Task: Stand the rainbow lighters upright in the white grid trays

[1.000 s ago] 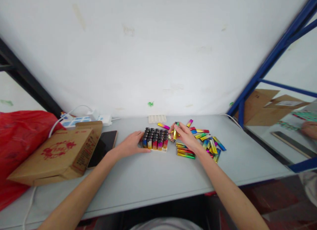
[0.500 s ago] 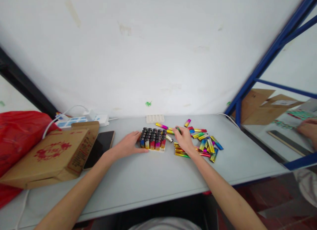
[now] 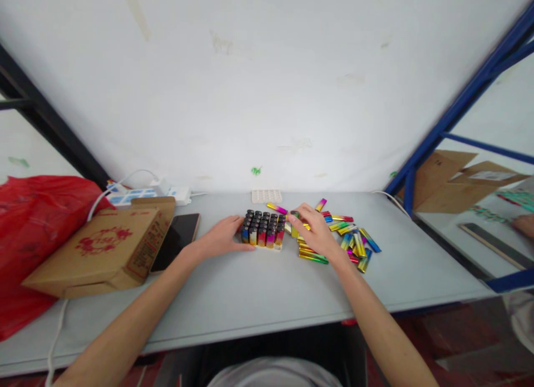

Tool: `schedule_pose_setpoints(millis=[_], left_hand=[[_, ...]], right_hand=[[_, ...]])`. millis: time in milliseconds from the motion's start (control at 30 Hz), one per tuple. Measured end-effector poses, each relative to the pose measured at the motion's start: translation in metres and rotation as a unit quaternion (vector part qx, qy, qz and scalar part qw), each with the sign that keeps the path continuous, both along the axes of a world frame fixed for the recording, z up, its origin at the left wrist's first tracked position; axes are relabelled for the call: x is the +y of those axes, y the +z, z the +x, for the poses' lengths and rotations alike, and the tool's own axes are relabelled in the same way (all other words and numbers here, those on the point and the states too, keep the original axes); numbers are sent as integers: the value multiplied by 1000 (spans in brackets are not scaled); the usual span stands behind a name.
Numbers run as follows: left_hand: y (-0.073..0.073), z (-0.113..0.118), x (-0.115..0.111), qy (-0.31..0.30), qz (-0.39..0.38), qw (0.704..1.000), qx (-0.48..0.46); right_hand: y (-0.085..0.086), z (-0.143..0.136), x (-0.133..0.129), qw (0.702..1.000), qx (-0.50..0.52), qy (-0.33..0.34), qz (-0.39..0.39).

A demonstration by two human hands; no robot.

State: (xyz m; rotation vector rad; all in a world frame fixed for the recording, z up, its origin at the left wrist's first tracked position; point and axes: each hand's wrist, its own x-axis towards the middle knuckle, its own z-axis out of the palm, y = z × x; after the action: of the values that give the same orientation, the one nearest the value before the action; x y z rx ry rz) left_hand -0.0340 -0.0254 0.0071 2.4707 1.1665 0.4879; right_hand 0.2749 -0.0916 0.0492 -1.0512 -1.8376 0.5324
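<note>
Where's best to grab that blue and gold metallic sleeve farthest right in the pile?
Pinch the blue-and-gold sleeve by its blue end, likely best from the right: it is slender and lies slanted, with that end pointing out from the pile.

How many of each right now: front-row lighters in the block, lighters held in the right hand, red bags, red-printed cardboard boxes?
Front-row lighters: 5
Lighter held in right hand: 1
Red bag: 1
Red-printed cardboard box: 1
Total: 8
</note>
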Motion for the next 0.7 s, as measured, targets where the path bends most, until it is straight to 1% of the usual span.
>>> schedule_pose_setpoints(millis=[33, 100, 200, 267, 367, 500, 700], left_hand=[[-1, 0, 0, -2, -3, 1000, -3], [-1, 0, 1, -2, -9, 1000, -2], [1, 1, 1, -3, -11, 1000, 9], [3, 2, 0, -5, -10, 1000, 19], [6, 3, -3, -5, -7, 1000, 23], [8, 4, -6, 1, 0, 1000, 10], [8, 4, -7, -3, -6, 1000, 12]], right_hand=[[2, 1, -2, 999, -36, 3, 9], [1, 1, -4, 997, -77, 28, -6], [-4, -1, -4, 992, -84, 84, -51], [-8, -3, -3, 989, -85, 105, -68], [-12, -4, -3, 986, -104, 108, -70], [-13, -4, -4, 983, -133, 99, -78], [-15, -6, -5, 983, -143, 89, -73]])
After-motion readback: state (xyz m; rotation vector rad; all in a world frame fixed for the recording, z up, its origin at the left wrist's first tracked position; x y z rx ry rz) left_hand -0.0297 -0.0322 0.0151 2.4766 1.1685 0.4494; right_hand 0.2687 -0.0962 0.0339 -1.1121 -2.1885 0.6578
